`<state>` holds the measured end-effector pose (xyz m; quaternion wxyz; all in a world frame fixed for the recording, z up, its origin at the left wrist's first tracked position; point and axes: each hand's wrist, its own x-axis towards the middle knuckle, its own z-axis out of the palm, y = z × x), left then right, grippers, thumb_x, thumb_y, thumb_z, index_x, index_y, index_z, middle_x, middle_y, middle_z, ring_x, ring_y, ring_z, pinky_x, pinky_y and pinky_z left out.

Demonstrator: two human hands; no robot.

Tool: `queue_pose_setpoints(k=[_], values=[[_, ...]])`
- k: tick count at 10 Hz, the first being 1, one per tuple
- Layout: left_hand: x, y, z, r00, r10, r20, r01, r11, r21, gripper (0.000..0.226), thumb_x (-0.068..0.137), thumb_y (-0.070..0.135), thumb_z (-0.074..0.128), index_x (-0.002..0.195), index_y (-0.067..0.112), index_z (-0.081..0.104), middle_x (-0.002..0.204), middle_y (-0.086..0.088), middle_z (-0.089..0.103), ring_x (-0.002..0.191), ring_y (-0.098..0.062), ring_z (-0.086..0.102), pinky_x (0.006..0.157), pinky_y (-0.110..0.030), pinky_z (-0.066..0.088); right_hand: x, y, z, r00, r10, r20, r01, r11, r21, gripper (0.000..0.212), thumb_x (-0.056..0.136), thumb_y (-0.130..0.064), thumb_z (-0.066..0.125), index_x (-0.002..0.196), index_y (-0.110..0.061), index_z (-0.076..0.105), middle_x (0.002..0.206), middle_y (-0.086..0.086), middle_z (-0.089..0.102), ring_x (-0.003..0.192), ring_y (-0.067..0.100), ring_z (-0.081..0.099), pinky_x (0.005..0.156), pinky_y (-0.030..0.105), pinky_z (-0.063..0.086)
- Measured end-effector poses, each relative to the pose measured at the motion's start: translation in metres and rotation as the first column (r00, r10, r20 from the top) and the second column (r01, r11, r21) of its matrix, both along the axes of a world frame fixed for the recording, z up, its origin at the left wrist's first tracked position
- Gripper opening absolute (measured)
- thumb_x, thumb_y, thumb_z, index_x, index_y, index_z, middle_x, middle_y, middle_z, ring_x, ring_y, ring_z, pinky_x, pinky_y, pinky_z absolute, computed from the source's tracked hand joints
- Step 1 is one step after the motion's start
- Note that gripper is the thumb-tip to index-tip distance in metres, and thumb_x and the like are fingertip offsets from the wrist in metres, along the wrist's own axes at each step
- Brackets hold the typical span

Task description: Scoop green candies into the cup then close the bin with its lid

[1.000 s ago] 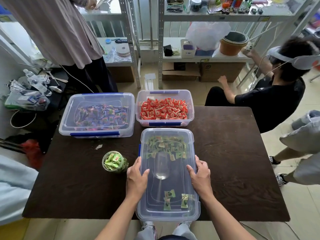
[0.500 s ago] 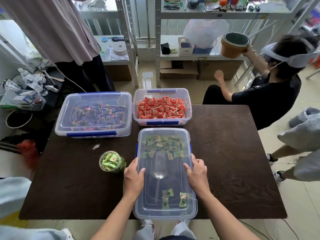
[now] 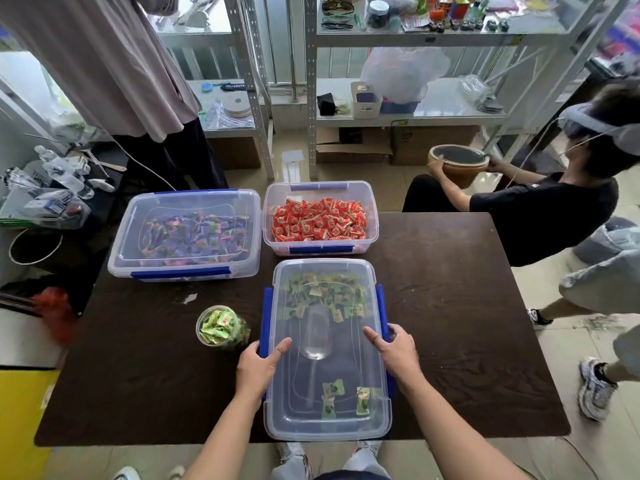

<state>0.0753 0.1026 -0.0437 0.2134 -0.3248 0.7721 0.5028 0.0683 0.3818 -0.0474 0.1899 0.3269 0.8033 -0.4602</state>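
On the desk (image 3: 450, 306), the bin (image 3: 329, 436) lies lid (image 3: 311, 410) on, long axis running away between left grip (image 3: 259, 365) and right grip (image 3: 394, 351), each clasping a flipped-out latch (image 3: 266, 313) at its own side, thumb atop; filled cup (image 3: 221, 329) stands just left.

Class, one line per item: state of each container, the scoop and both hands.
Green candy bin: lid on.
Scoop: lying inside the green candy bin.
Cup: upright, full.
Mixed candy bin: closed.
Left hand: grips the green candy bin's edge.
Right hand: grips the opposite edge.
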Motion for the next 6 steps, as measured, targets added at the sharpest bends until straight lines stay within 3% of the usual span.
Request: queue_pose_setpoints(k=[1,2,3,4,5,6], values=[[0.005,0.009,0.0,0.989,-0.131,-0.066,0.118,0.977,-0.175,0.085,0.086,0.062,0.066,0.146,0.004,0.048,0.141,-0.015,0.053,0.129,-0.031,0.054,0.103,-0.036,0.043,0.004,-0.009,0.009,0.989,0.097,-0.114,-0.087,0.992,0.092,0.052,0.09,-0.054,0.064,0.126,-0.018,0.058,0.112,0.007,0.053,0.102,0.023,0.06,0.084,0.032,0.049],[0.009,0.012,-0.001,0.99,-0.13,-0.055,0.12,0.98,-0.159,0.087,0.088,0.07,0.055,0.149,0.009,0.046,0.145,-0.013,0.056,0.134,-0.03,0.052,0.111,-0.045,0.044,0.009,-0.021,0.014,0.983,0.117,-0.142,-0.106,0.991,0.082,0.046,0.096,-0.05,0.055,0.129,-0.018,0.056,0.113,0.006,0.063,0.103,0.021,0.062,0.086,0.036,0.053],[0.007,0.004,-0.023,0.986,-0.155,-0.056,0.139,0.964,-0.226,0.091,0.078,0.085,0.041,0.132,0.015,0.061,0.125,-0.005,0.069,0.115,-0.027,0.063,0.098,-0.049,0.053,0.007,-0.019,0.006,0.986,0.104,-0.129,-0.091,0.991,0.103,0.059,0.093,-0.058,0.05,0.137,-0.019,0.055,0.122,0.0,0.069,0.108,0.016,0.065,0.092,0.04,0.056],[0.0,0.014,-0.004,0.986,-0.123,-0.113,0.088,0.958,-0.272,0.071,0.089,0.07,0.041,0.129,0.016,0.063,0.121,-0.006,0.07,0.113,-0.028,0.064,0.096,-0.048,0.053,-0.005,-0.023,0.028,0.975,0.141,-0.172,-0.128,0.988,0.086,0.034,0.098,-0.041,0.057,0.125,-0.021,0.064,0.106,-0.007,0.071,0.093,0.004,0.066,0.073,0.02,0.054],[-0.009,0.016,0.006,0.992,-0.072,-0.108,0.034,0.948,-0.315,0.057,0.101,0.049,0.05,0.143,0.01,0.054,0.137,-0.013,0.062,0.127,-0.032,0.057,0.106,-0.047,0.048,-0.022,-0.024,0.029,0.957,0.222,-0.187,-0.208,0.974,0.088,0.024,0.099,-0.033,0.057,0.12,-0.024,0.064,0.103,-0.008,0.071,0.088,0.001,0.065,0.061,0.011,0.046],[-0.011,0.016,0.016,0.982,-0.107,-0.158,0.056,0.953,-0.297,0.051,0.101,0.043,0.052,0.143,0.013,0.053,0.138,-0.01,0.062,0.125,-0.028,0.058,0.107,-0.048,0.047,-0.037,-0.023,0.04,0.951,0.266,-0.155,-0.252,0.962,0.103,0.018,0.096,-0.028,0.06,0.114,-0.025,0.064,0.109,-0.002,0.072,0.094,0.01,0.066,0.075,0.028,0.056]])
